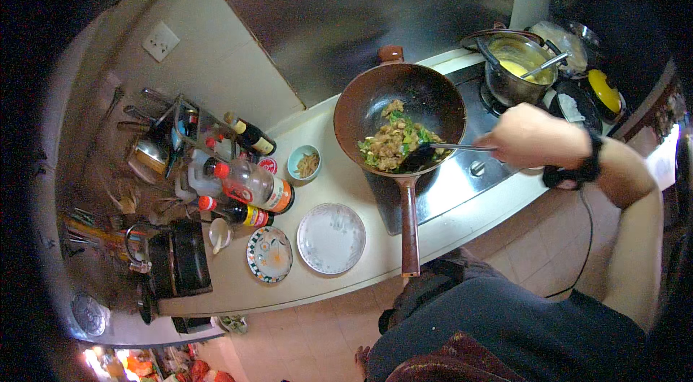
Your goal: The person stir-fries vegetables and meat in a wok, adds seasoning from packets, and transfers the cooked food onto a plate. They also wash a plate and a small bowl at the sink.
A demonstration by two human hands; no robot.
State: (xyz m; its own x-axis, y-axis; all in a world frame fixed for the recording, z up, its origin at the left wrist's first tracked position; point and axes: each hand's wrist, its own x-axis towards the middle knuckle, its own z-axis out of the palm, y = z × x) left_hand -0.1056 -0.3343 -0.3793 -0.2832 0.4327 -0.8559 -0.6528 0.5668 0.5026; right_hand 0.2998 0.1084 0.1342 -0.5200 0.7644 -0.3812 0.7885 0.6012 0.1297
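My right hand (517, 135) is closed around the metal handle of a spatula (460, 147). The spatula's dark blade rests in a brown wok (354, 111), against a heap of chopped food with green leaves (398, 141). The wok stands on a gas stove (476, 168), its long brown handle (410, 225) pointing towards me. Low in the picture, beside my dark shirt, only the fingers of my left hand (361, 356) show; the rest is hidden by my body.
A lidless pot (514, 87) with yellow food and a utensil stands right of the wok. Left lie a white plate (331, 238), a patterned plate (269, 254) and a small bowl (304, 163) of pale strips. Several sauce bottles (254, 184) line the counter (238, 290).
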